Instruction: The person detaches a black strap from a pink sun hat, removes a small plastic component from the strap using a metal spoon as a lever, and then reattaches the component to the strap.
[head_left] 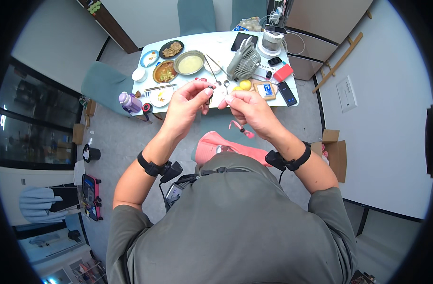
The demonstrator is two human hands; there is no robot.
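My left hand is raised in front of the table's near edge, thumb and fingers pinched on a small black piece. Just to its right, my right hand is closed too, thumb against the curled forefinger. From beneath its fingers hangs a pink cord with a small dark bead-like part and a pink end. Below both hands a pink fabric item, perhaps a bag, lies by my lap. The two hands are close but apart.
On the white table stand a metal bowl, plates of food, a purple bottle, a grey fan, lemons and a phone. An open cardboard box sits on the floor at right. Chairs surround the table.
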